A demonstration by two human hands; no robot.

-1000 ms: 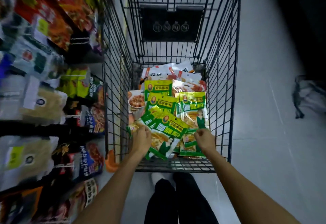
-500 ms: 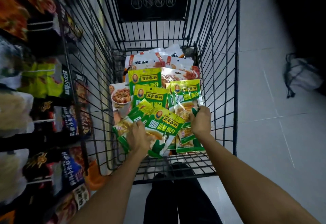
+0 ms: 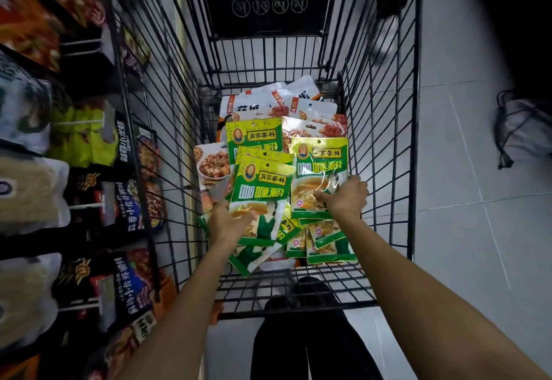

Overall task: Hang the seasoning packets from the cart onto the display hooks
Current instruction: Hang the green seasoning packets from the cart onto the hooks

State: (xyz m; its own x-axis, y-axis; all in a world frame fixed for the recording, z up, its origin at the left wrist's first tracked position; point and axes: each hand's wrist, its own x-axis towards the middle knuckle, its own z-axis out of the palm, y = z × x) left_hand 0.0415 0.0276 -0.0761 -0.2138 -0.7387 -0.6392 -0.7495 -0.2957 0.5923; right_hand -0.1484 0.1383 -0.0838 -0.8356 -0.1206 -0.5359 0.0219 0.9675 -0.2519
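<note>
Evidently the gathering step is in hand: packets are being collected inside the cart, and none is yet on its way to a peg. At far left the display hooks [image 3: 85,206] jut from the shelving, loaded with dark and yellow-green bags and well apart from both hands. Next comes the cart [image 3: 142,188], its wire wall standing between shelving and pile.

Inside it, the left grip [image 3: 227,224] is closed on the lower edge of a green seasoning packet [image 3: 263,194], thumb on its front. More green packets fan out beneath, and I cannot tell how many it actually holds. Just to the right, the right grip [image 3: 346,197] has its fingers curled onto the lower part of a second green packet [image 3: 319,164], which lies on the heap beside the cart's right wall. At the basket's far end lie red-and-white packets [image 3: 313,122], untouched. A grey bag [image 3: 519,128] sits on the floor at far right.

As I judge it, the next move calls for squaring the held packets so their punched holes line up. They must then be lifted clear of the wire wall and swung left to a peg with room.
</note>
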